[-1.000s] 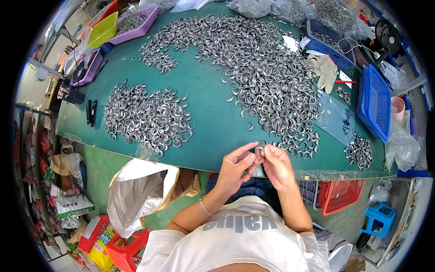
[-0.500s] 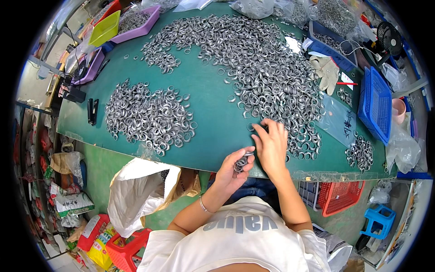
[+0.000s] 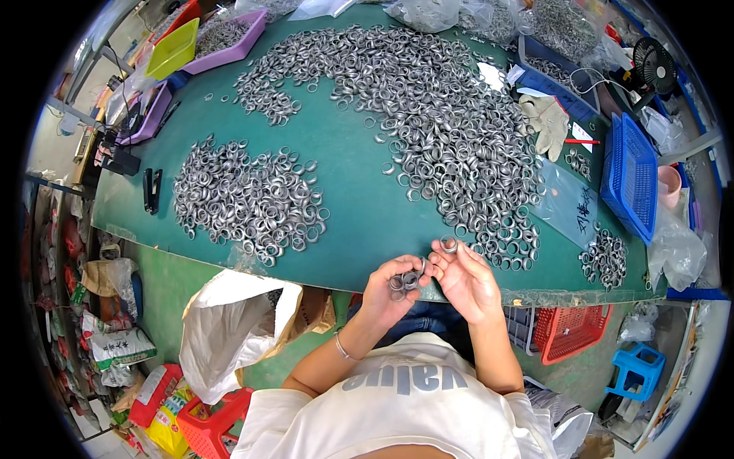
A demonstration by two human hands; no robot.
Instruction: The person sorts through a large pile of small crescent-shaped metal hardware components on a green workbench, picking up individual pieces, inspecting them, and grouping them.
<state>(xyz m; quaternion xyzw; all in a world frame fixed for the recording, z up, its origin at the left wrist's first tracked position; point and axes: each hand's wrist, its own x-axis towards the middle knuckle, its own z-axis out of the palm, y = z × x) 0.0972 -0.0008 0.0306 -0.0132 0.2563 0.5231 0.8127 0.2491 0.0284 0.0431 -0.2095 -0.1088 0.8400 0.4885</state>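
Several grey metal rings (image 3: 407, 281) sit in my left hand (image 3: 388, 291), whose fingers curl round them just above the table's near edge. Close beside it, my right hand (image 3: 472, 284) is turned palm up and pinches a single metal ring (image 3: 449, 245) between thumb and fingertips. Beyond my right hand spreads a large heap of the same rings (image 3: 459, 130), reaching from the far side of the green table (image 3: 344, 191) down to the near right. A smaller pile of rings (image 3: 248, 199) lies to the left.
An open white sack (image 3: 229, 329) stands below the table edge at left. On the right are a small ring pile (image 3: 605, 258), a plastic bag (image 3: 567, 200), a glove (image 3: 549, 126), blue baskets (image 3: 631, 176) and a fan (image 3: 655, 65). A black stapler-like tool (image 3: 152, 191) lies at left.
My right hand has drawn back from the edge of the large heap toward my left hand and turned palm up, with one ring now in its fingertips. My left hand still holds its rings.
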